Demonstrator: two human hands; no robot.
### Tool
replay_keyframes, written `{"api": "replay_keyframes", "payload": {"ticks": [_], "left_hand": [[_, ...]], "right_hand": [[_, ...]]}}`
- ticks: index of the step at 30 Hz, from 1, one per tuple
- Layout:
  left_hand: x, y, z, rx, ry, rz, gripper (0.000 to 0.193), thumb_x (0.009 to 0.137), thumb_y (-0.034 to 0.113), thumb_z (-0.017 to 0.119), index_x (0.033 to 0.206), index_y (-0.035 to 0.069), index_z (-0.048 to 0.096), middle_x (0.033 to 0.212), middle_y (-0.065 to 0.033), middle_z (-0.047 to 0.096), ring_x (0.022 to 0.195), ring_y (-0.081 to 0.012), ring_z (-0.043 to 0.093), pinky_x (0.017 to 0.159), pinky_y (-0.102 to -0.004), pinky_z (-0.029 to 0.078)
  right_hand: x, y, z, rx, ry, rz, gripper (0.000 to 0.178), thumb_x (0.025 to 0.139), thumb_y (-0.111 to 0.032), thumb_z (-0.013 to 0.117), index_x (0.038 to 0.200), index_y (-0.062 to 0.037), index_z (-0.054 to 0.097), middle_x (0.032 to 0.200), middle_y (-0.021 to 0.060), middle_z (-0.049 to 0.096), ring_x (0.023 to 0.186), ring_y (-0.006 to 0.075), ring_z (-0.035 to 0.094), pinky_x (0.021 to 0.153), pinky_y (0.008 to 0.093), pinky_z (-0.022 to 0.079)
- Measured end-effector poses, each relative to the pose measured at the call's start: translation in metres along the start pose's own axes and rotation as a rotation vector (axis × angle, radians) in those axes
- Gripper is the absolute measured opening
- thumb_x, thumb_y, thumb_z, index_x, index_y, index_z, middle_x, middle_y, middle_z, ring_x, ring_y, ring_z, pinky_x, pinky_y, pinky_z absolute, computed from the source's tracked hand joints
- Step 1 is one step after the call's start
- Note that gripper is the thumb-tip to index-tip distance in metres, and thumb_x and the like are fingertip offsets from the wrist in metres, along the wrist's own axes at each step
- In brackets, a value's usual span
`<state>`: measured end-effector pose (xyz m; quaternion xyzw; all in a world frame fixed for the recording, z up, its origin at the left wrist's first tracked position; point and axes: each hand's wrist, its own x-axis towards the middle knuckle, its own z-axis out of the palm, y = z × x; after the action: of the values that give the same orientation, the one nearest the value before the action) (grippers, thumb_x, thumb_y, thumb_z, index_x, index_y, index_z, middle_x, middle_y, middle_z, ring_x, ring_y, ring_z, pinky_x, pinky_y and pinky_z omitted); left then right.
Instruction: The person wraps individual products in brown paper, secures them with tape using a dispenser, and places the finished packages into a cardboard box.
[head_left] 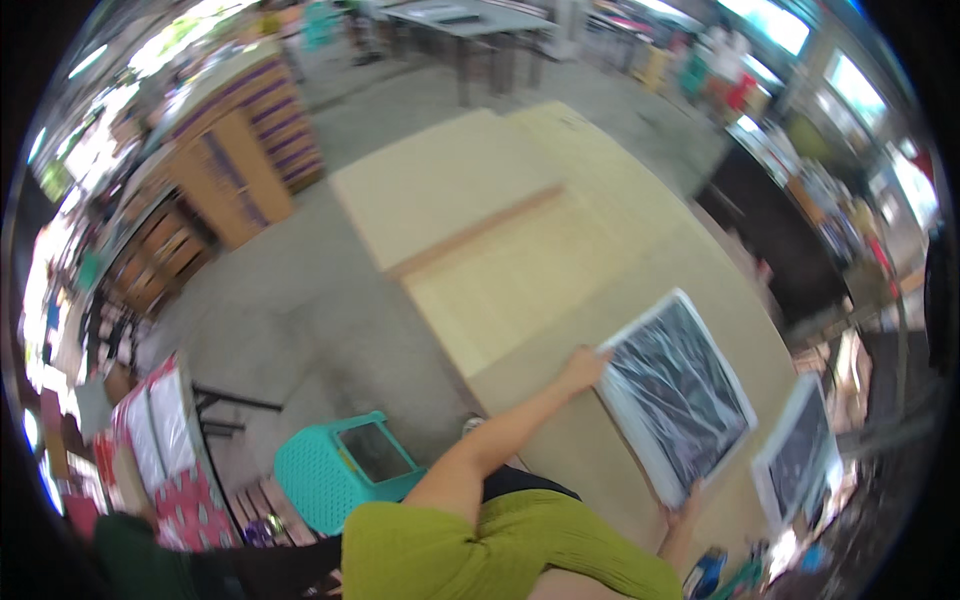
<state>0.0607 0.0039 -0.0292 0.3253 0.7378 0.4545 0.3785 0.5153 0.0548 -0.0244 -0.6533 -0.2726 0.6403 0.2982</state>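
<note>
A flat rectangular panel (682, 395) with a white frame and a dark face under wrinkled clear plastic lies slanted over the right part of the worktable (540, 425). My left hand (583, 370) grips its far left edge, the fingertips partly hidden by the frame. At the panel's near edge is my right hand (684, 512), its fingers closed round the border and partly out of sight. To the right, a similar white-framed panel (797, 458) with a dark face sits at the table's edge.
A thick pale board (450, 185) lies on the table's far left. A turquoise plastic stool (315, 475) stands at left, near a pink-and-white wrapped stack (170, 450). Cardboard cartons (235, 175) rise at far left; a dark cabinet (775, 235) stands at right.
</note>
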Motion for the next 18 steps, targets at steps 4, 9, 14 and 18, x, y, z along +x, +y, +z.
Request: {"api": "replay_keyframes", "payload": {"ticks": [4, 9, 14, 18], "left_hand": [[0.004, -0.004, -0.004, 0.113, 0.190, 0.087, 0.058, 0.099, 0.049, 0.045, 0.112, -0.004, 0.065, 0.107, -0.0361, 0.059, 0.103, -0.0507, 0.058, 0.092, -0.0513, 0.046], [-0.001, 0.001, -0.001, 0.091, 0.162, 0.085, 0.055, 0.099, 0.046, 0.045, 0.114, -0.004, 0.065, 0.111, -0.0333, 0.057, 0.107, -0.0465, 0.055, 0.096, -0.0493, 0.043], [0.002, -0.010, 0.007, 0.060, 0.158, 0.105, 0.051, 0.099, 0.042, 0.046, 0.115, -0.004, 0.064, 0.111, -0.0315, 0.056, 0.106, -0.0438, 0.054, 0.095, -0.0482, 0.042], [-0.006, 0.002, 0.005, 0.017, 0.175, 0.051, 0.049, 0.098, 0.040, 0.048, 0.114, -0.005, 0.063, 0.111, -0.0308, 0.056, 0.106, -0.0431, 0.054, 0.095, -0.0481, 0.042]], "right_hand": [[0.023, -0.004, 0.016, 0.136, -0.093, -0.032, 0.080, 0.089, -0.063, 0.057, 0.147, -0.0112, 0.037, 0.146, 0.0130, 0.043, 0.128, 0.0366, 0.046, 0.099, 0.0602, 0.041], [-0.001, -0.005, 0.036, 0.188, 0.051, -0.149, 0.081, 0.088, -0.051, 0.068, 0.144, 0.0000, 0.038, 0.143, 0.0169, 0.045, 0.126, 0.0346, 0.048, 0.104, 0.0517, 0.042], [-0.006, -0.020, 0.057, 0.186, 0.125, -0.210, 0.082, 0.087, -0.050, 0.069, 0.143, 0.0016, 0.039, 0.142, 0.0158, 0.046, 0.127, 0.0316, 0.047, 0.105, 0.0486, 0.041], [-0.017, -0.039, 0.075, 0.100, 0.198, -0.217, 0.081, 0.087, -0.049, 0.070, 0.142, 0.0016, 0.041, 0.142, 0.0162, 0.046, 0.127, 0.0313, 0.047, 0.104, 0.0474, 0.042]]}}
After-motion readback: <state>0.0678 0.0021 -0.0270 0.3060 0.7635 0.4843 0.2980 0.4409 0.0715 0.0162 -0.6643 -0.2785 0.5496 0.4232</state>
